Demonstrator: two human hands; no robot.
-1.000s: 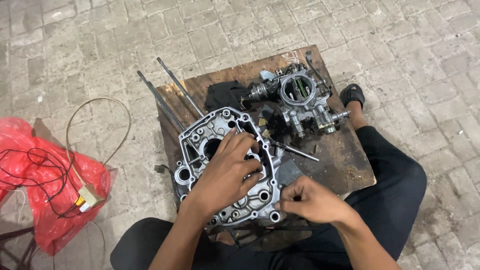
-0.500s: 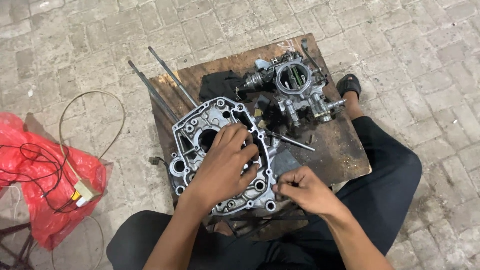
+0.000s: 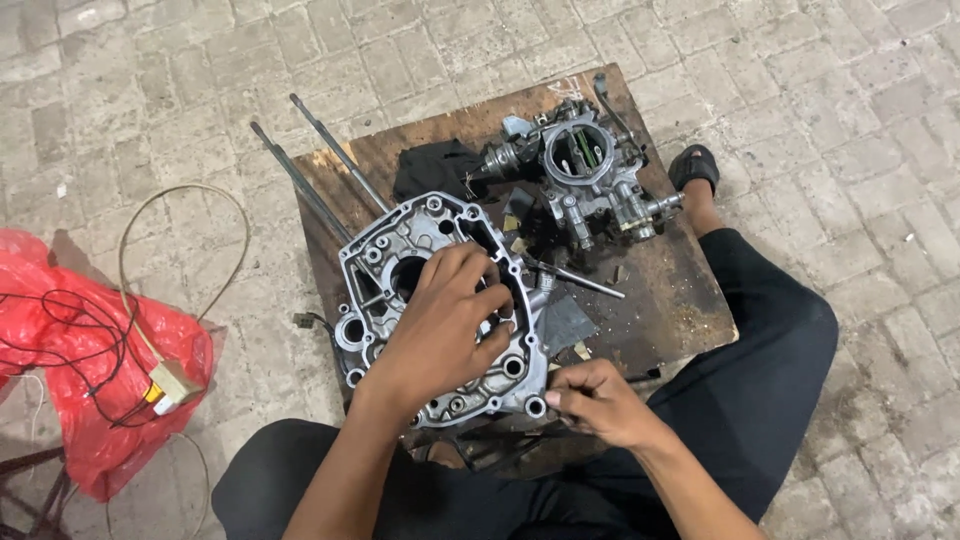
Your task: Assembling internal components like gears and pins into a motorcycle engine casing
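A grey cast-metal engine case half (image 3: 400,262) lies flat on a worn wooden board (image 3: 660,285) in front of me. My left hand (image 3: 440,325) rests palm-down on the middle of the case, fingers spread over its openings. At the case's near right corner my right hand (image 3: 597,400) has its fingertips pinched together against a bolt hole; whatever small part they hold is hidden. A carburettor (image 3: 585,170) stands at the far right of the board.
Two long metal rods (image 3: 320,165) stick out over the board's far left edge. A short rod (image 3: 570,275) lies between case and carburettor. A black rag (image 3: 435,170) sits at the back. A red plastic bag with wires (image 3: 90,380) lies on the paving to the left.
My left hand stays pressed on the case. My right hand has shifted slightly toward the case's near right corner, fingers pinched there. The view has drifted a little.
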